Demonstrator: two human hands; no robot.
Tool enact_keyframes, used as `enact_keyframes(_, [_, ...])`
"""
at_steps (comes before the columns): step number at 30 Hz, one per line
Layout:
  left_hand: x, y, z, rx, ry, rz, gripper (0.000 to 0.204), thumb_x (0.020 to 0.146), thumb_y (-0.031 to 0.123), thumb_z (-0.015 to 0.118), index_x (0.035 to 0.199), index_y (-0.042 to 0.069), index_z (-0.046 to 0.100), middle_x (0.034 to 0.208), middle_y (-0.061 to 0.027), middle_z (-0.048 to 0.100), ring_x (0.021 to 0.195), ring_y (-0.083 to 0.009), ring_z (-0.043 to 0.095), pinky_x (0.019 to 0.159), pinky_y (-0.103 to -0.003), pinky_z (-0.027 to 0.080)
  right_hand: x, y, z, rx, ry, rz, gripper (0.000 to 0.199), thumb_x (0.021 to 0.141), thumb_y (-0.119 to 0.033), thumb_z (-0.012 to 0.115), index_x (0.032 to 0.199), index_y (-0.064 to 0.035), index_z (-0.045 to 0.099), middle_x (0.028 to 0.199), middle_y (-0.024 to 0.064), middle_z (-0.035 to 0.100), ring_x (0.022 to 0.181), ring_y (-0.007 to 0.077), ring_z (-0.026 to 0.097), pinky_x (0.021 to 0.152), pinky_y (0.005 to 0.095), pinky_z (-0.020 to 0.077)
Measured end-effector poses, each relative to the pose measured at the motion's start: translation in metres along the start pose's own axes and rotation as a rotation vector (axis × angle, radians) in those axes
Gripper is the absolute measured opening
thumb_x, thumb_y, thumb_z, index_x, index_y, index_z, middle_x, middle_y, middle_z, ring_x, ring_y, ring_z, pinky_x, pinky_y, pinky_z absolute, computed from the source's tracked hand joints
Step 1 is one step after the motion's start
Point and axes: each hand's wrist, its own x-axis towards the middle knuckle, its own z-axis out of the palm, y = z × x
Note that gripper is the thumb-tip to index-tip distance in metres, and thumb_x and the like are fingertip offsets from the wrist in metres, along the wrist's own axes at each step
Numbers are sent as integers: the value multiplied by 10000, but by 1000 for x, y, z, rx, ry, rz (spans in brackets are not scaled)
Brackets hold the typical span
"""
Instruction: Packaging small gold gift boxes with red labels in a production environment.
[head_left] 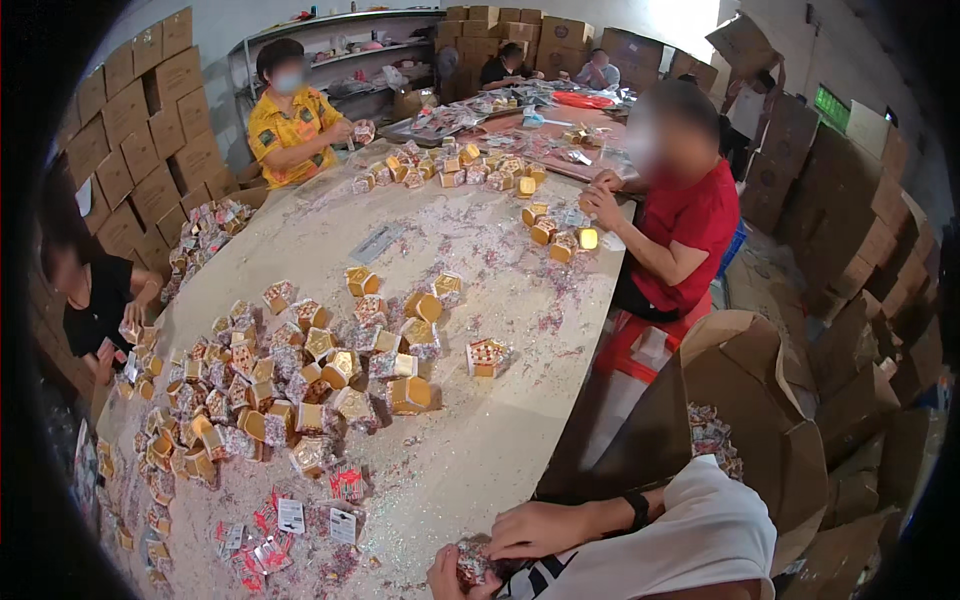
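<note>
At the bottom edge of the head view, my left hand (447,577) is closed around a small glittery ornament (472,563), mostly hidden by my fingers. My right hand (535,528), with a dark band at its wrist, reaches in from the right; its bent fingers press on the same ornament. To the left lie red-and-white cards (262,553) and a white hang tag (343,526). Beyond them is a large heap of small house-shaped ornaments (300,380) with gold bases and glittery sides. One ornament (488,357) sits apart from the heap.
Glitter is scattered over the pale table (470,450). An open carton (755,400) holding glittery pieces stands at right. Nearby people wear red (690,220), yellow (290,130) and black (95,310). More ornaments (450,165) lie farther back. Stacked cartons (140,130) line the walls.
</note>
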Motion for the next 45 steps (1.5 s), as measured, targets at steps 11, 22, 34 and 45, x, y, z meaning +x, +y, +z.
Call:
enact_keyframes(11, [-29, -36, 7, -278, -27, -190, 642, 634, 77, 752, 1217, -42, 511, 1186, -198, 506, 940, -253, 588, 791, -321, 498, 9, 9, -5, 551, -123, 277, 217, 903, -193, 582, 980, 0, 641, 835, 46, 661, 765, 81, 571, 683, 245, 463])
enact_keyframes(22, [-32, -53, 2, -261, -158, -93, 723, 625, 192, 785, 1239, -46, 487, 1201, -205, 495, 994, -284, 577, 834, -360, 491, 12, 15, -3, 562, -130, 301, 202, 901, -206, 592, 944, -14, 638, 769, 17, 639, 726, 67, 557, 651, 229, 455])
enact_keyframes(34, [-27, -37, 6, -215, -46, -102, 650, 609, 134, 752, 1199, -29, 532, 1150, -187, 538, 962, -263, 587, 819, -339, 492, 14, 15, -6, 496, -196, 308, 165, 894, -151, 596, 964, -5, 630, 825, 55, 652, 761, 95, 593, 707, 247, 483])
enact_keyframes(45, [-16, -27, 4, -144, -61, -80, 638, 606, 157, 739, 1190, -12, 547, 1165, -196, 539, 987, -293, 581, 818, -352, 486, 14, 15, -3, 566, -161, 266, 188, 902, -199, 593, 883, -12, 581, 777, 19, 597, 736, 61, 515, 647, 231, 438])
